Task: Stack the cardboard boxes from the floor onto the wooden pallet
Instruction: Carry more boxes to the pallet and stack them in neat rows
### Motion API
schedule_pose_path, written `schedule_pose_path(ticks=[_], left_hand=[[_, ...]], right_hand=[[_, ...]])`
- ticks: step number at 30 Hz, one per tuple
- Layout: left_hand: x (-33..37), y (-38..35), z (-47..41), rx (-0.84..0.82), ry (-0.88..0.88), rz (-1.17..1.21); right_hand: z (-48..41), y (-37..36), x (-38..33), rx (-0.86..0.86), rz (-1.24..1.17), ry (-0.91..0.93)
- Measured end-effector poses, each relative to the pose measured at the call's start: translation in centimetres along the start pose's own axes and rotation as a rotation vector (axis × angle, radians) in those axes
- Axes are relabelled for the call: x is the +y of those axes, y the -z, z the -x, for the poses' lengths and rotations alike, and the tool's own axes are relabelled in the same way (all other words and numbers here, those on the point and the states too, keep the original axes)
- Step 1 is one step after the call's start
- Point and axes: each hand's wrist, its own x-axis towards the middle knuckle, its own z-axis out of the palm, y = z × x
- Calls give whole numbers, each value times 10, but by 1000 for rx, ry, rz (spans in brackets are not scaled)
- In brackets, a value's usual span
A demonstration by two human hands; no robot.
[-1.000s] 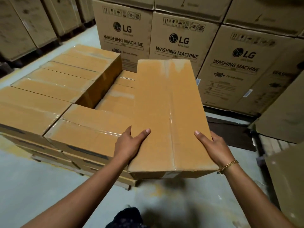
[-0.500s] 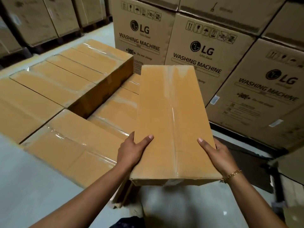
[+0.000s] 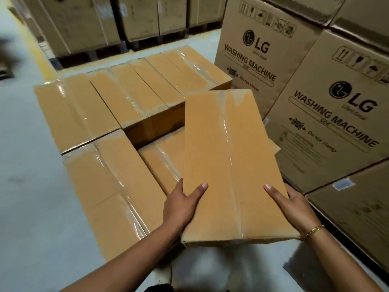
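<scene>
I carry a long taped cardboard box lengthwise in front of me. My left hand grips its near left edge, thumb on top. My right hand grips the near right edge, thumb on top, a gold bracelet at the wrist. The box hangs over the right part of the stack of matching boxes. It is above a lower gap where one more layer of boxes shows. The wooden pallet is hidden under the stack.
Large LG washing machine cartons stand close on the right, just beyond the held box. More big cartons on dark pallets line the back. Grey concrete floor lies to the left and near me.
I have stepped closer and turned; the stack now lies directly below and left of the held box. The box sits further over the lower gap. Both hands keep the same grip.
</scene>
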Motion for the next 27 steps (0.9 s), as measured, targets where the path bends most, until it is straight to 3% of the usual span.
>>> schedule_pose_path(ticks=[6,14,27], left_hand=[[-3,-70,5,207,119,136],[-30,-158,23,352,309,386],[-114,-190,3,451,496,530]], right_hand=[[-91,20,21,-220,80,114],[-159,16,52,-470,123,195],[-197,-82,130,-614,179,110]])
